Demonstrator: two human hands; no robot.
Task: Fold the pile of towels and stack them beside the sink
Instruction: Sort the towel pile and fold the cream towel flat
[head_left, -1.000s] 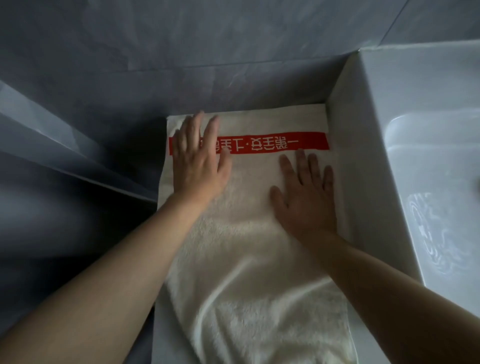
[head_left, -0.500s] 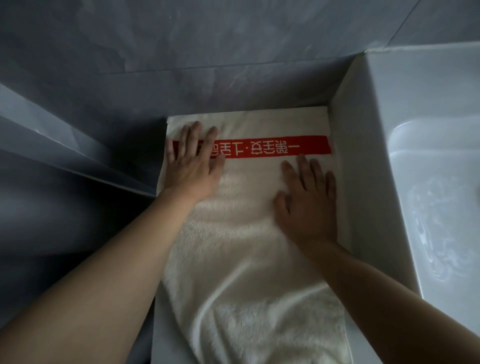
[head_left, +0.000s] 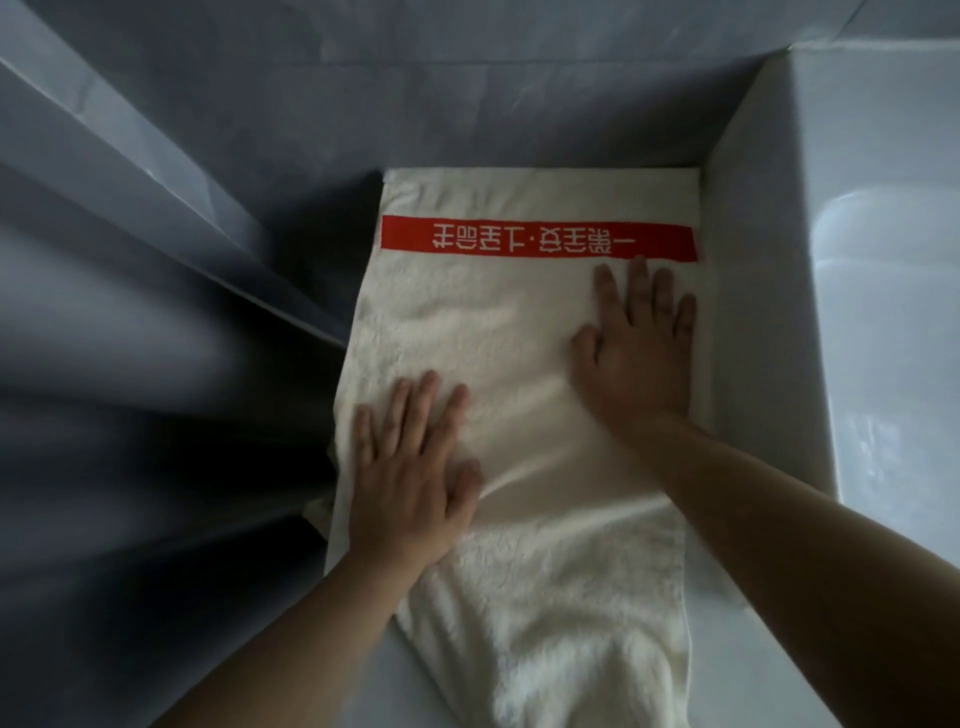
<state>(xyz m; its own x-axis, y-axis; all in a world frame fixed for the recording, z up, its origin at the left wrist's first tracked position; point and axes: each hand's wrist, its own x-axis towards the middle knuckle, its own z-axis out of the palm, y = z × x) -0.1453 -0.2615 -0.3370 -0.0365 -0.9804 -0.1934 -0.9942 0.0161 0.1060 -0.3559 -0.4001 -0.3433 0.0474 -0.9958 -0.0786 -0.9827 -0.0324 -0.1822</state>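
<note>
a cream towel (head_left: 519, 332) with a red lettered band (head_left: 537, 240) across its far end lies flat on the ledge just left of the white sink (head_left: 883, 312). the left hand (head_left: 410, 478) presses its near left part, fingers straight and flat, while the right hand (head_left: 636, 358) lies flat, holding nothing, farther right below the band.

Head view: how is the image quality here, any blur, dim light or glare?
Head view: dim and bluish overall; the left side smears with motion blur; the towel and its red band stay fairly sharp; soft glare on the sink at right; wide-angle bending at the edges.
</note>
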